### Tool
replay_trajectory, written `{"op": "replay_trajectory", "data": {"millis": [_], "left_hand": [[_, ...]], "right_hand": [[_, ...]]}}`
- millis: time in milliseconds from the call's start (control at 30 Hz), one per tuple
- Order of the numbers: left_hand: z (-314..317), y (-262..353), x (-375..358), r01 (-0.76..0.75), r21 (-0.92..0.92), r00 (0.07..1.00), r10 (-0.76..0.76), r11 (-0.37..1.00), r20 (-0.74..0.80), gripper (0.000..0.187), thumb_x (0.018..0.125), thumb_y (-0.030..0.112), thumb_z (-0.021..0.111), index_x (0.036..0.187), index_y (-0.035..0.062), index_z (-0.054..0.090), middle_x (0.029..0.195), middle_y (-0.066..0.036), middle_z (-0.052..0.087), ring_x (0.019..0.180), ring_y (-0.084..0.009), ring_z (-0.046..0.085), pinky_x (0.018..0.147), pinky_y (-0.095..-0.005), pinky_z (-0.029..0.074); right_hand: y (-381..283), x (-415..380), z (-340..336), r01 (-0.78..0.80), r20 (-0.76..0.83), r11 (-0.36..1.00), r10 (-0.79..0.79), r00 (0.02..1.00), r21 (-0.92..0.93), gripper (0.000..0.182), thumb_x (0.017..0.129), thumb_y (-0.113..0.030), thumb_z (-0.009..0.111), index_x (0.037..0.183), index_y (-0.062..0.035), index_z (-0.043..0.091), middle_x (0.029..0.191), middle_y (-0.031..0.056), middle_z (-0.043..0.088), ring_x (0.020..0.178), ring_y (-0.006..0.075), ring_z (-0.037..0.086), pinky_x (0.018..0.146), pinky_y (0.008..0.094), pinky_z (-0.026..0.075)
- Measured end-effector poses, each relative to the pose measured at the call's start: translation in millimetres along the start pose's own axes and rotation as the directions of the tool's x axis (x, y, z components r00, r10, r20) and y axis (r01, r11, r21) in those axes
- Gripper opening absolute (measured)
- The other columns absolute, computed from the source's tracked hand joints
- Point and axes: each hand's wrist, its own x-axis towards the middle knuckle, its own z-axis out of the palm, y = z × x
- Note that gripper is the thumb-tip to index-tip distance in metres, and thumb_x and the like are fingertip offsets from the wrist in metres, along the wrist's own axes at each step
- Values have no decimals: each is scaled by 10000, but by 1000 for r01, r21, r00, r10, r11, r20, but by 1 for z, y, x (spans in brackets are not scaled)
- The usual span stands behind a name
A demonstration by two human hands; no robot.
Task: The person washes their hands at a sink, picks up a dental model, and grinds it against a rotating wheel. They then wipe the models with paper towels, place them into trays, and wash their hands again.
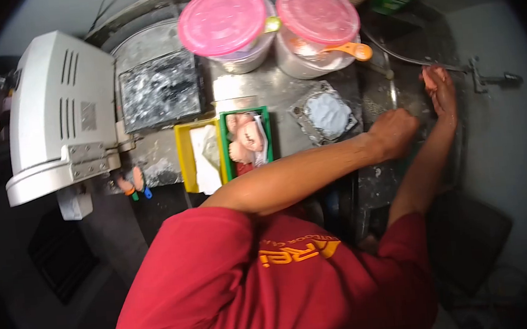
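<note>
My left hand (395, 134) is closed in a fist over the sink (384, 182), its knuckles up. Whatever it may hold is hidden. Farther right, my right hand (440, 91) is raised near the tap (481, 76) with its fingers curled. Something pinkish shows at its fingertips, too small to name. A thin stream of water (393, 90) falls between the spout and my left fist. Left of that fist, a square metal plate (299, 116) carries a round pale lump of plaster (329, 115).
Two tubs with pink lids (223, 21) (318, 14) stand at the back, scoops beside them. A green tray (226, 142) holds pinkish casts, beside a yellow tray (186, 158). Farther left are a powder-dusted black slab (161, 89) and a white machine (60, 101).
</note>
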Motion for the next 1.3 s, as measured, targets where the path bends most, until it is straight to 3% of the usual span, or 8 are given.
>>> {"op": "replay_trajectory", "data": {"millis": [133, 300, 367, 533, 800, 1033, 1100, 1300], "left_hand": [[-25, 30, -44, -96, 122, 995, 95, 988, 15, 470, 729, 157, 786, 1151, 11, 641, 1113, -249, 648, 938, -423, 696, 820, -481, 584], [-78, 56, -117, -181, -54, 947, 189, 982, 259, 418, 845, 190, 742, 1214, 21, 641, 1118, -192, 626, 987, -402, 676, 855, -486, 567], [-117, 56, -158, -121, -138, 951, 154, 983, 268, 375, 894, 204, 715, 1204, 7, 639, 1076, -184, 627, 979, -392, 668, 833, -484, 561], [-207, 50, -282, 224, -137, 962, -196, 965, 191, 305, 945, 235, 726, 1134, 1, 680, 967, -155, 662, 877, -342, 672, 782, -425, 546], [-156, -25, -597, 940, -170, -243, -931, -295, 273, 441, 1024, 380, 584, 1107, -33, 712, 870, -113, 762, 708, -163, 699, 590, -287, 529], [5, -92, -662, 611, -697, -188, -924, -376, 333, 380, 1050, 360, 492, 885, 73, 679, 747, -35, 670, 611, -132, 619, 537, -325, 484], [41, -100, -661, 536, -748, -241, -920, -392, 309, 370, 1049, 360, 499, 894, 76, 677, 749, -30, 667, 620, -130, 620, 544, -322, 482], [93, -113, -660, 419, -833, -338, -914, -360, 225, 340, 1049, 362, 522, 920, 86, 671, 757, -17, 657, 650, -126, 622, 566, -312, 476]], "right_hand": [[-37, -19, -4, 351, -35, 731, -410, 911, 584, 165, 983, -150, 656, 1135, -86, 655, 1107, 99, 729, 903, 194, 717, 581, 260, 476], [106, 60, 21, -160, -107, 279, 197, 974, -947, 186, 932, -152, 673, 1103, -78, 660, 949, 104, 733, 821, 214, 712, 581, 314, 521], [72, 39, 21, -193, 127, 975, 206, 970, -108, 183, 956, -169, 666, 1094, -51, 649, 1012, 121, 717, 894, 227, 702, 763, 350, 567], [-8, -3, -4, 334, 31, 732, -435, 900, 594, 285, 1022, -166, 606, 1210, 48, 593, 1206, 183, 690, 956, 206, 683, 651, 248, 544], [36, 20, 13, 110, 107, 872, -182, 978, 476, 299, 1020, -196, 597, 1223, 24, 601, 1051, 110, 683, 693, 140, 642, 525, 258, 485], [80, 62, 30, -216, -75, 500, 288, 955, -839, 118, 953, -115, 648, 1050, -48, 656, 917, 79, 724, 724, 134, 669, 551, 264, 498], [77, 66, 31, -233, 87, 963, 222, 971, 137, 147, 954, -144, 670, 1082, -72, 658, 960, 76, 740, 773, 157, 701, 560, 253, 480], [-49, 0, 85, 172, 232, 984, -176, 957, 35, 153, 1002, -187, 635, 1113, -83, 634, 1118, 87, 705, 921, 120, 690, 567, 213, 469]]}}
